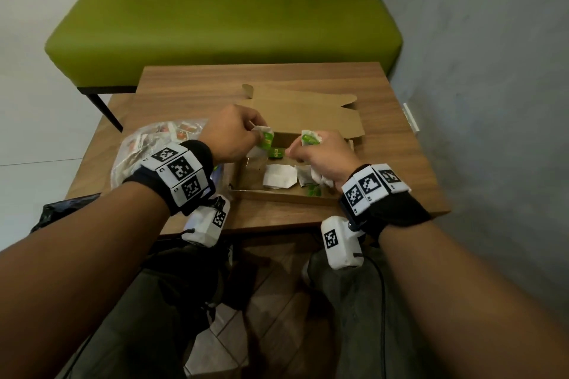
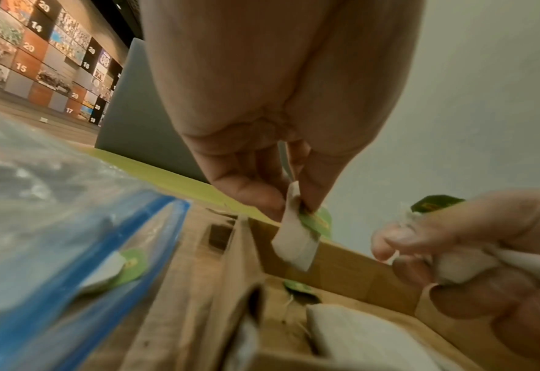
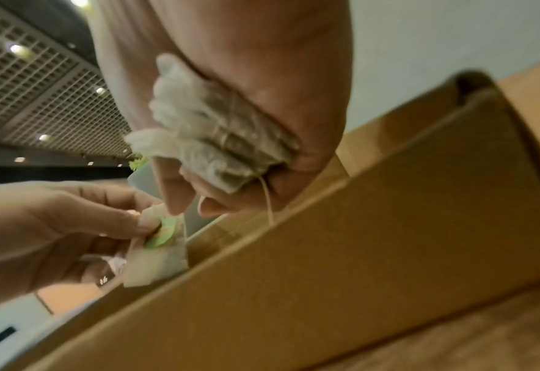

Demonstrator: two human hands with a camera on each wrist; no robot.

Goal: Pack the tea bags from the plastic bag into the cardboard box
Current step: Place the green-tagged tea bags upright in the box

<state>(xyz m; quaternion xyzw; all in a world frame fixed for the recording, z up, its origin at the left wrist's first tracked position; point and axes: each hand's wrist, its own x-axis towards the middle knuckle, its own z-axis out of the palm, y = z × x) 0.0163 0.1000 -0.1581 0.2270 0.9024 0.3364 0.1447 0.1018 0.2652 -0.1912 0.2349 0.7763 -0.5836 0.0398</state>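
Observation:
An open cardboard box (image 1: 326,123) lies on the wooden table (image 1: 385,144), its lid folded back. Several white tea bags (image 1: 278,175) with green tags lie inside it. My left hand (image 1: 234,135) hovers over the box's left end and pinches one tea bag (image 2: 295,244) by its green tag between thumb and fingers. My right hand (image 1: 323,154) is over the box's right half, fisted round a bunch of tea bags (image 3: 211,140) with strings trailing. The clear plastic bag (image 1: 147,148) with more tea bags lies left of the box.
A green bench (image 1: 221,21) stands beyond the table. A grey wall (image 1: 492,71) runs close along the table's right edge. A black object (image 1: 61,209) sits at the table's near left corner. My knees are under the near edge.

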